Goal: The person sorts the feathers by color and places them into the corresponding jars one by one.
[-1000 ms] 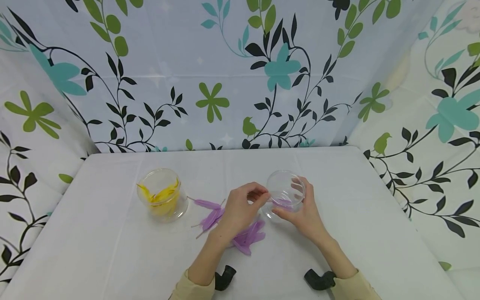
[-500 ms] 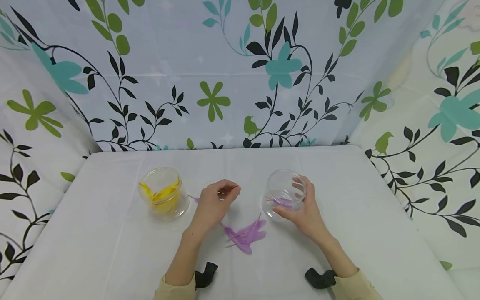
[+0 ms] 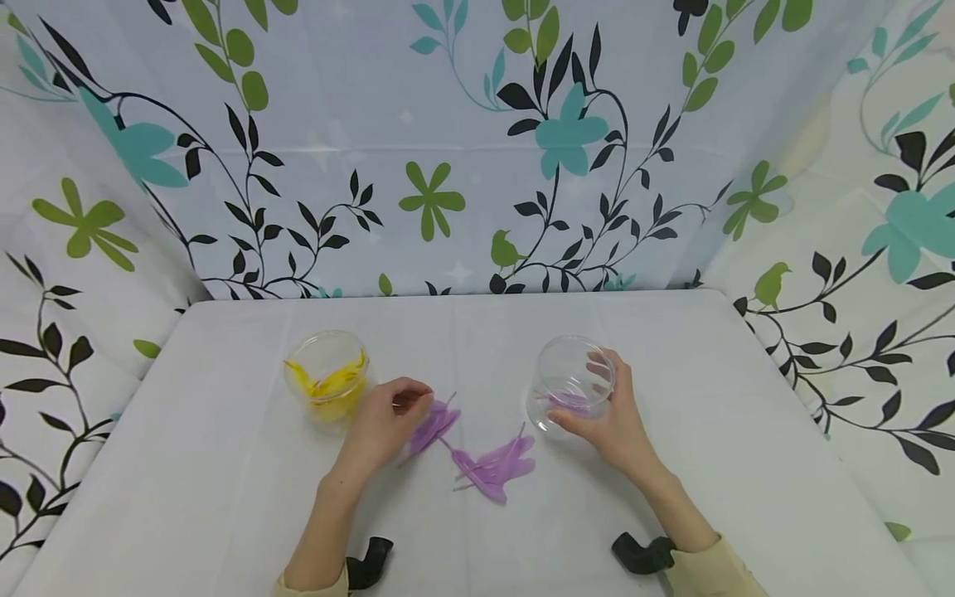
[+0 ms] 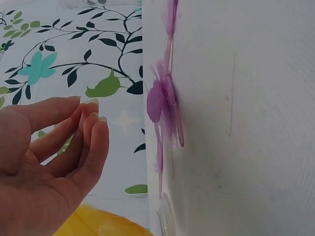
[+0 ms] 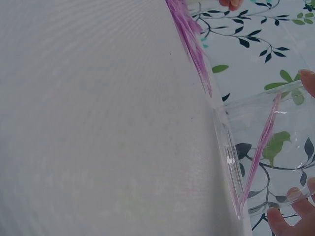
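Note:
My right hand point(image 3: 613, 424) grips a clear glass cup point(image 3: 561, 367), fingers behind it and thumb in front. Through its wall, a purple feather point(image 5: 265, 135) leans inside in the right wrist view. Over a small group of purple feathers point(image 3: 442, 424), my left hand point(image 3: 379, 424) hovers with loosely curled fingers. In the left wrist view its thumb and fingertips come close together, with nothing between them, apart from the feathers point(image 4: 165, 98) on the cloth. Between the two hands lies another pile of purple feathers point(image 3: 498, 471).
A second clear cup point(image 3: 317, 352) holding yellow feathers point(image 3: 337, 385) stands just left of my left hand. White cloth point(image 3: 224, 497) covers the table. Patterned curtains point(image 3: 455, 108) with leaves and flowers rise behind and at both sides.
My left hand has moved left from the right cup's rim to above the left group of purple feathers. My right hand stays on the cup.

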Motion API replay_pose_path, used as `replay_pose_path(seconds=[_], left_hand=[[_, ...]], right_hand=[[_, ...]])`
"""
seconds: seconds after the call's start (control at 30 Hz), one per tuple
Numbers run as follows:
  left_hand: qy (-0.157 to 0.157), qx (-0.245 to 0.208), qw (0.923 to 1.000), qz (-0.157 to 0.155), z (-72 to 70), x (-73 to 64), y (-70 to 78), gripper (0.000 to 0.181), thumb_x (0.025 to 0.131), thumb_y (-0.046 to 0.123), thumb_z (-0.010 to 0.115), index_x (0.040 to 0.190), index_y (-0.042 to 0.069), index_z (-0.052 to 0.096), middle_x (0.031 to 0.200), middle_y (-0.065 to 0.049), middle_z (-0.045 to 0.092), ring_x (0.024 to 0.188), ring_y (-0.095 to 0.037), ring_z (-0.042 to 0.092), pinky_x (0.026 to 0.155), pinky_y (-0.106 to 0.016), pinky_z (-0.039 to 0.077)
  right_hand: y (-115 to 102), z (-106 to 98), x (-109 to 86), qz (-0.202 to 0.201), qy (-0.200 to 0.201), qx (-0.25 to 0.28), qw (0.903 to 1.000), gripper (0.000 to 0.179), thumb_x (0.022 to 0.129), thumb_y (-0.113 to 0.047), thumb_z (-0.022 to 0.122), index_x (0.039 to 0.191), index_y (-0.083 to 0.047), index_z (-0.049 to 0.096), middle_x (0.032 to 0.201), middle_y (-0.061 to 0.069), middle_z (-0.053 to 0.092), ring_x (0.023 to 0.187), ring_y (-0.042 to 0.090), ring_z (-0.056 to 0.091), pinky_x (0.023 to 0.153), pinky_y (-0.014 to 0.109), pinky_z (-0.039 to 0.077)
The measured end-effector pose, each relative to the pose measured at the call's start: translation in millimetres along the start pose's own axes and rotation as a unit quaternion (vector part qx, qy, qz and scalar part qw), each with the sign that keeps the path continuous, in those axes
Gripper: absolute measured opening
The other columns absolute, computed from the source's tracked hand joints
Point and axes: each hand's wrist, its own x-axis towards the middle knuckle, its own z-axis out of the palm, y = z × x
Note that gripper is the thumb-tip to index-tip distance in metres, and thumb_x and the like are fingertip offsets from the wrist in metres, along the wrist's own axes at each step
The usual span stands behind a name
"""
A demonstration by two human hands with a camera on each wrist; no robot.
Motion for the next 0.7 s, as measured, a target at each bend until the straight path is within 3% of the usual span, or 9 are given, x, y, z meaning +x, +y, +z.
replay_pose_path(seconds=[0.23,0.7], left_hand=[[-0.004,0.048,0.9985,-0.024,-4.7,-0.6,-4.8,0.027,0.101,0.012,0.056,0.122,-0.002,0.065,0.109,-0.011,0.069,0.099,-0.024,0.063,0.093,-0.043,0.055],[0.053,0.111,0.9917,-0.038,-6.6,9.8,-24.9,0.031,0.097,0.007,0.058,0.122,-0.01,0.063,0.096,-0.018,0.069,0.088,-0.029,0.063,0.083,-0.045,0.055]], right_hand=[[-2,-1,0.0,0.005,0.002,0.003,1.0,0.106,0.071,-0.021,0.092,0.151,-0.015,0.022,0.15,0.016,0.037,0.14,0.033,0.038,0.111,0.064,0.033],[-1,-3,-0.5,0.009,0.001,0.012,0.9999,0.105,0.071,-0.021,0.092,0.151,-0.02,0.024,0.15,0.013,0.038,0.14,0.032,0.038,0.113,0.064,0.031]])
